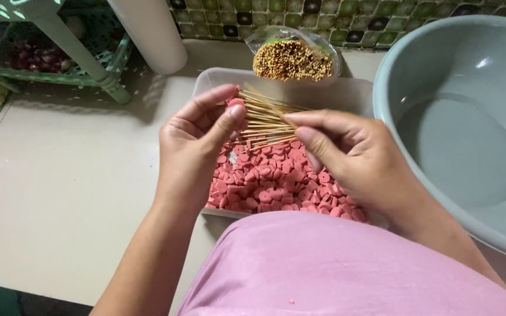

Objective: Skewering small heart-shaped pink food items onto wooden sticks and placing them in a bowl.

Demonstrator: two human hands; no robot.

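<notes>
Wooden skewers [267, 120], one bundle, held between two hands [197, 137] over one tub [346, 93].

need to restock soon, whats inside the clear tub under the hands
The clear tub holds a dense layer of small pink round slices. The left hand and right hand, holding a bundle of thin sticks, cover its middle; the near edge is hidden.

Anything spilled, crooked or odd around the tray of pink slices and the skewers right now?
Nothing much stands out. The pink round slices all lie inside the clear plastic tray. The thin wooden skewers fan out unevenly between the left hand and right hand. One tiny pink crumb sits on the pink fabric.
</notes>
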